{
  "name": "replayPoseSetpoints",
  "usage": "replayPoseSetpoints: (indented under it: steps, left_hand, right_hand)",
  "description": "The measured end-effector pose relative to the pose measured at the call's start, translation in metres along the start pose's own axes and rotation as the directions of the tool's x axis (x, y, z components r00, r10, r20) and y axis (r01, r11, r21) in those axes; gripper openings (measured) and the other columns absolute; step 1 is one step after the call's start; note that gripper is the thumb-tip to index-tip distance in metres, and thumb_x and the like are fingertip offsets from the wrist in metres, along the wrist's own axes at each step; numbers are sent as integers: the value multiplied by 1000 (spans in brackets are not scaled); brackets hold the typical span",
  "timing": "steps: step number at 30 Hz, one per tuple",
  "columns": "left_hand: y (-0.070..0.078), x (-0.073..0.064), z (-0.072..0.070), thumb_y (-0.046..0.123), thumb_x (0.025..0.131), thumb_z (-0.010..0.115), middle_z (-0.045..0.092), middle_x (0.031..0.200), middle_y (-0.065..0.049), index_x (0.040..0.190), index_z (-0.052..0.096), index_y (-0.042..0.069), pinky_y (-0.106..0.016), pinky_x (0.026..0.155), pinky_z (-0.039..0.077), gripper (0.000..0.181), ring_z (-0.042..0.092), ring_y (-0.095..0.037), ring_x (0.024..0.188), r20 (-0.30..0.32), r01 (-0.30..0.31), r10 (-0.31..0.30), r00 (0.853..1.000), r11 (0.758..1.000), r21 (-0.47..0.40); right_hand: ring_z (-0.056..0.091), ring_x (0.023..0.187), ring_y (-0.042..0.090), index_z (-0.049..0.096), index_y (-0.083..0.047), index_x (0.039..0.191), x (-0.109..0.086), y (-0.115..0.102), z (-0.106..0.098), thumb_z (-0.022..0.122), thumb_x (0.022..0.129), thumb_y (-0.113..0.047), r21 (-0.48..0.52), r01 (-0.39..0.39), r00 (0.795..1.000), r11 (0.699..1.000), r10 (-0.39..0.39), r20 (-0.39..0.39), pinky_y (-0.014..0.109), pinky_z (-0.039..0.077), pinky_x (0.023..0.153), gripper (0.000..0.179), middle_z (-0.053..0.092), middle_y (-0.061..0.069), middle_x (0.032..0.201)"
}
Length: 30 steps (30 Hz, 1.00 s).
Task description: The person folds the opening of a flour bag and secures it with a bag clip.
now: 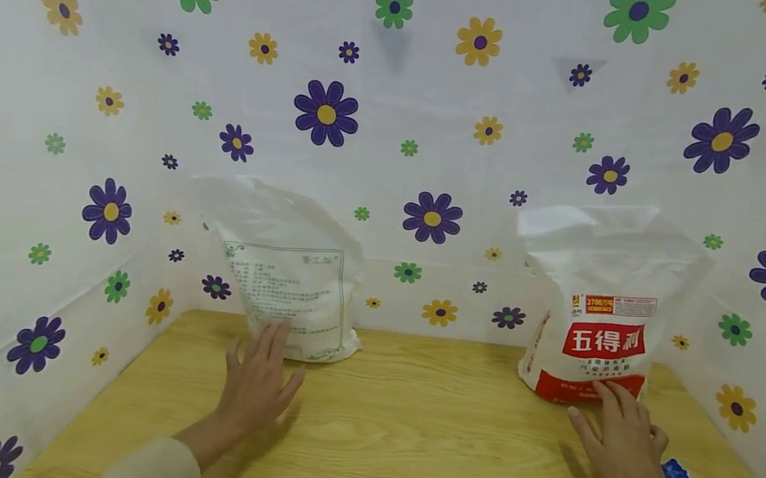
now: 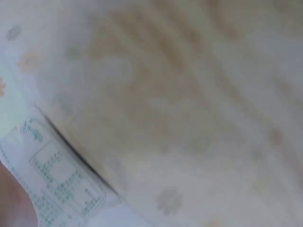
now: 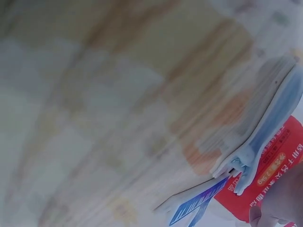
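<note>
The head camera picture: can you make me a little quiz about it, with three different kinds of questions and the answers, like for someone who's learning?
1. Pick one: the right bag, near the right grip, has a large label that is mostly A) purple, B) red, C) yellow.
2. True or false: the left bag, near the left grip, has green printing.
3. Count: how many bags stand on the wooden table?

Key: 1. B; 2. True; 3. Two.
</note>
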<state>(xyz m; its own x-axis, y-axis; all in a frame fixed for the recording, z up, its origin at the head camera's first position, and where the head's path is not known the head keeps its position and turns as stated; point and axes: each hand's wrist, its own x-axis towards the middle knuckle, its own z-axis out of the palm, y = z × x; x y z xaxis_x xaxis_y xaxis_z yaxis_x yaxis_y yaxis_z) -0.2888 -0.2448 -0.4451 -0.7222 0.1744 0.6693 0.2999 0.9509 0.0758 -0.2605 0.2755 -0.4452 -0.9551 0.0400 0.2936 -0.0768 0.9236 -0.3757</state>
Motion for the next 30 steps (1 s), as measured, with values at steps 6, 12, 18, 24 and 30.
replayPoseSetpoints:
  steps: [6, 12, 18, 24, 30]
  left_hand:
    - [-5, 11, -10, 35, 90, 66, 47, 145, -22, 148, 36, -1, -67, 103, 20, 75, 40, -42, 135, 2, -26, 26, 1000, 999, 29]
    - [-7, 23, -18, 33, 92, 66, 47, 142, -23, 147, 38, -2, -64, 102, 22, 71, 39, -43, 135, -13, -38, 39, 999, 999, 19]
    - [-8, 29, -24, 32, 89, 66, 49, 138, -25, 143, 41, -4, -65, 101, 23, 69, 40, -44, 133, -54, -81, 82, 995, 997, 15]
    - [-8, 39, -27, 31, 91, 64, 44, 147, -23, 146, 39, -3, -66, 104, 24, 69, 37, -42, 138, -26, -77, 78, 997, 996, 34]
    - [-11, 45, -26, 33, 91, 64, 35, 156, -22, 149, 34, -2, -64, 105, 24, 74, 32, -42, 142, 11, -80, 80, 997, 994, 71]
  right_hand:
    - [24, 129, 58, 33, 4, 148, -1, -1, 1, 42, 101, -59, 17, -23, 999, 1000, 23, 22, 74, 23, 89, 79, 26, 36, 149]
    - [25, 126, 58, 36, 2, 146, 3, -10, 5, 46, 100, -59, 51, -15, 1000, 999, 14, 16, 74, 22, 89, 77, 29, 36, 143]
    - [24, 128, 57, 36, 0, 146, 3, -23, 9, 45, 100, -59, 63, -1, 999, 998, -1, 35, 71, 22, 92, 75, 31, 35, 142]
    - [26, 128, 55, 38, -2, 145, 6, -30, 11, 45, 101, -56, 84, 24, 999, 996, -26, 23, 72, 20, 94, 70, 33, 34, 142]
    - [26, 130, 55, 39, -2, 144, 9, -35, 17, 44, 101, -56, 102, 36, 999, 994, -40, 29, 75, 20, 92, 69, 31, 34, 145]
